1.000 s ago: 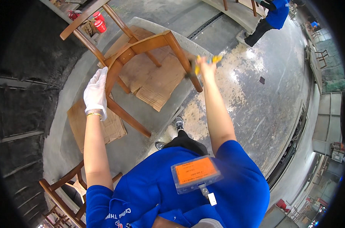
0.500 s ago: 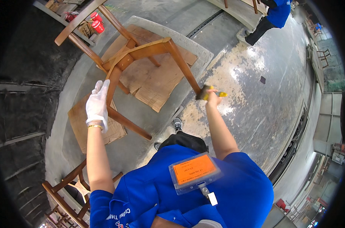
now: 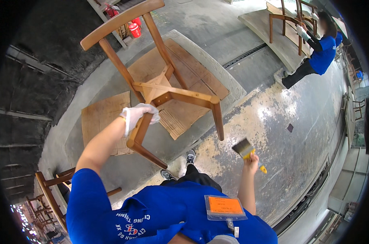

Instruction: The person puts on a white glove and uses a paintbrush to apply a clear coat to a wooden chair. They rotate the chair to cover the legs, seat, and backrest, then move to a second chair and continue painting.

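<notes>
A brown wooden chair frame point(image 3: 152, 87) with no seat stands tilted before me, its curved backrest at the far left. My left hand point(image 3: 140, 115), in a white glove, is closed around the chair's seat rail close to the crossed braces. In my bare right hand point(image 3: 251, 162) is a wide paintbrush point(image 3: 243, 149) with dark bristles and a yellow handle. The bristles point up and to the left, away from the chair's front leg point(image 3: 217, 122), and touch nothing.
Cardboard sheets point(image 3: 105, 116) lie on a grey platform point(image 3: 237, 87) under the chair. Red buckets point(image 3: 134, 29) stand at the far left. A co-worker point(image 3: 322, 55) in blue handles another chair point(image 3: 278, 18) at the upper right. Another wooden chair point(image 3: 50, 191) is at the lower left.
My left hand has gone from lying against the rail to gripping it, and the chair has turned and tipped. The brush has left the chair leg, moving right and nearer me.
</notes>
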The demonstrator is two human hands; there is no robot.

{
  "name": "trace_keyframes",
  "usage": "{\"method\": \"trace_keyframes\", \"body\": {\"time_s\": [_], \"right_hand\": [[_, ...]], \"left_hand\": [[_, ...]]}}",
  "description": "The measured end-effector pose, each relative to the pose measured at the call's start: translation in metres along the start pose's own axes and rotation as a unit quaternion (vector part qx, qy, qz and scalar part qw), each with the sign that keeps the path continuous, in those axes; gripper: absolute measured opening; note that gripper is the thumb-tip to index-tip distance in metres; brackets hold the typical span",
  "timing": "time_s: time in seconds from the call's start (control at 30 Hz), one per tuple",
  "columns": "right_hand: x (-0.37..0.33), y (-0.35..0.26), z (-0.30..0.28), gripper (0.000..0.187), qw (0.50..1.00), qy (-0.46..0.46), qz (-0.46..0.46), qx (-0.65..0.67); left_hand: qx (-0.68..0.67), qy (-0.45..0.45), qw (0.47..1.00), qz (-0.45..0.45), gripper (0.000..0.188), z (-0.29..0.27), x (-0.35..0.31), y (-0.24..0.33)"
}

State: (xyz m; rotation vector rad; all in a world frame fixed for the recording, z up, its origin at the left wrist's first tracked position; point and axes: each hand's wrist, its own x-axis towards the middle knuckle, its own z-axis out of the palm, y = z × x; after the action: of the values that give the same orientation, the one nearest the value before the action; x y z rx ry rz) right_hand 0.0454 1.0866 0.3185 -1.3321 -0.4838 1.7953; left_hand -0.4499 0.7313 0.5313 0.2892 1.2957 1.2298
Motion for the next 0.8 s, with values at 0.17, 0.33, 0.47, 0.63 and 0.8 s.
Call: {"method": "trace_keyframes", "body": {"time_s": [0.17, 0.33, 0.47, 0.63, 0.8], "right_hand": [[0.016, 0.008, -0.112, 0.025, 0.998, 0.059, -0.010, 0.006], [0.033, 0.017, -0.148, 0.028, 0.999, 0.006, 0.000, -0.050], [0.038, 0.026, -0.141, 0.034, 0.994, 0.100, 0.030, -0.027], [0.022, 0.036, -0.115, 0.034, 0.997, 0.053, 0.042, -0.033], [0.005, 0.035, -0.108, 0.033, 0.998, 0.005, 0.055, -0.035]], "left_hand": [[-0.030, 0.155, 0.986, 0.043, 0.007, 0.016, 0.035, -0.047], [-0.098, 0.214, 0.968, 0.086, 0.006, 0.043, 0.026, -0.057], [-0.159, 0.280, 0.938, 0.131, 0.007, 0.051, 0.026, -0.066], [-0.205, 0.365, 0.877, 0.236, 0.008, 0.037, 0.070, -0.090], [-0.336, 0.534, 0.741, 0.231, 0.008, 0.022, 0.152, -0.087]]}}
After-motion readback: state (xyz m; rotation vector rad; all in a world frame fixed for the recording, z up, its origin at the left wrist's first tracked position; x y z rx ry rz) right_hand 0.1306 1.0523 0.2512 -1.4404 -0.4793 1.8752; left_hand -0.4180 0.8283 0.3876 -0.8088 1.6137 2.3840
